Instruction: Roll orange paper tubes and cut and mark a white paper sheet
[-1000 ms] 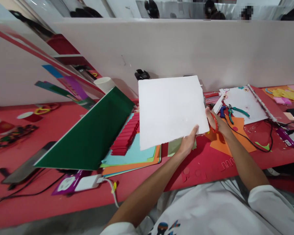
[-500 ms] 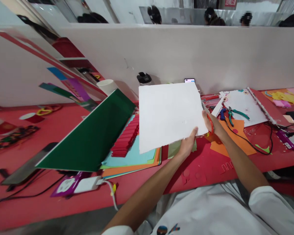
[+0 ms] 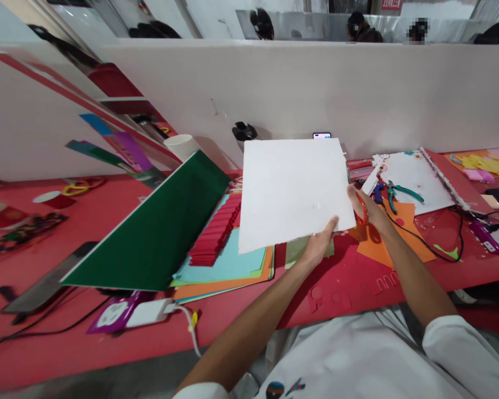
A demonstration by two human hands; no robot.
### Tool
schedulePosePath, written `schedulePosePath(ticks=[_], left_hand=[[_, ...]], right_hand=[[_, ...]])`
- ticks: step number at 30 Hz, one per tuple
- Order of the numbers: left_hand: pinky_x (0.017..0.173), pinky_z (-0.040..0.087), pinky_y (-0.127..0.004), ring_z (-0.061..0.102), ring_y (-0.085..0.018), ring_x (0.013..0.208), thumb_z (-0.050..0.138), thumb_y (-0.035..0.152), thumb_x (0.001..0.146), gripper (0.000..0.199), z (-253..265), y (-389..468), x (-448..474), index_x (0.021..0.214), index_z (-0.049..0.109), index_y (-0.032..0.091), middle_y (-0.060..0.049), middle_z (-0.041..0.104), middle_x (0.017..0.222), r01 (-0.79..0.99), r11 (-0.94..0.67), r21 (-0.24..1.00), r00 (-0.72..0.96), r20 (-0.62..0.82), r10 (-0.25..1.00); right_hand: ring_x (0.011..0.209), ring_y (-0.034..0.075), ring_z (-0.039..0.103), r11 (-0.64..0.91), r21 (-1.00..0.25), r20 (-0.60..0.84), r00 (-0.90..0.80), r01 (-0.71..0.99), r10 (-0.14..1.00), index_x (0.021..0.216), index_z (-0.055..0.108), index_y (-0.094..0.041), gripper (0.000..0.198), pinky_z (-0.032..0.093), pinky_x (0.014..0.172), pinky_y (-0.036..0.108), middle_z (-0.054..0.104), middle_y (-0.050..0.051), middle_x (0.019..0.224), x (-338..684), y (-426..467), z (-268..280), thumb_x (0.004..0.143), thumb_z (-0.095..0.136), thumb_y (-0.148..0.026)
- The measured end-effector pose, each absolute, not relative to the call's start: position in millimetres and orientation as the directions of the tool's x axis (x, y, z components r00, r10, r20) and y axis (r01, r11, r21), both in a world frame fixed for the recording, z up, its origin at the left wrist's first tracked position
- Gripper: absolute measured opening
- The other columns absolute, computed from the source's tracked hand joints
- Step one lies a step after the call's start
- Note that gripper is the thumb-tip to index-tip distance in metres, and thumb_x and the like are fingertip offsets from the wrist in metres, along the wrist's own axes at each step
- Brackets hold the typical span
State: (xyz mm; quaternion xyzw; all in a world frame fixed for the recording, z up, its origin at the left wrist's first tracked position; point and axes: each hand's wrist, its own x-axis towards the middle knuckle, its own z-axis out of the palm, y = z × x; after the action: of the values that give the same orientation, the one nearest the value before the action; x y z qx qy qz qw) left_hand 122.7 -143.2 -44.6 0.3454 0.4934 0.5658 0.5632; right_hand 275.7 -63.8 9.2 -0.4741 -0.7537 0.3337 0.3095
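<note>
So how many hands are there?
2: the left hand at the bottom edge of the white sheet; the right hand holding orange-handled scissors by the sheet's right edge. Others may be hidden.

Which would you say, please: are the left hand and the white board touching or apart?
Touching: the head view shows the left hand holding the white board, its thumb over the lower edge.

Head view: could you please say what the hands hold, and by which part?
The left hand holds a white board near its lower right corner; the right hand, scissors by their handle.
</note>
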Motion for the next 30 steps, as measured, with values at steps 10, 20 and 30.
schedulePosePath(ticks=[10,20,30], left_hand=[[0.085,0.067,-0.035,0.081,-0.026,0.096,0.08,0.043,0.084,0.04,-57,-138,123,0.114,0.075,0.018,-0.01,0.083,0.11,-0.407,0.044,0.912,-0.096,-0.09,0.991],[0.094,0.066,-0.04,0.08,-0.032,0.107,0.078,0.053,0.085,0.039,-59,-143,123,0.103,0.077,0.018,-0.011,0.084,0.104,-0.277,0.091,0.957,-0.054,-0.11,0.992],[0.101,0.062,-0.041,0.08,-0.032,0.108,0.073,0.057,0.089,0.044,-58,-146,124,0.106,0.078,0.017,-0.013,0.084,0.11,-0.232,0.093,0.968,-0.058,-0.109,0.992]], right_hand=[[0.086,0.033,0.071,0.28,-0.72,0.142,-0.26,0.635,0.955,0.094,0.067,-0.02,0.105,0.05,0.075,0.04,0.075,0.016,0.087,267,-62,3,0.089,-0.007,-0.094],[0.09,0.031,0.071,0.263,-0.828,0.133,-0.282,0.495,0.95,0.101,0.075,-0.017,0.108,0.054,0.077,0.039,0.075,0.015,0.086,274,-57,4,0.088,0.003,-0.097],[0.099,0.036,0.074,0.246,-0.831,0.146,-0.232,0.499,0.962,0.102,0.076,-0.017,0.105,0.058,0.081,0.044,0.076,0.017,0.087,267,-55,0,0.095,0.0,-0.089]])
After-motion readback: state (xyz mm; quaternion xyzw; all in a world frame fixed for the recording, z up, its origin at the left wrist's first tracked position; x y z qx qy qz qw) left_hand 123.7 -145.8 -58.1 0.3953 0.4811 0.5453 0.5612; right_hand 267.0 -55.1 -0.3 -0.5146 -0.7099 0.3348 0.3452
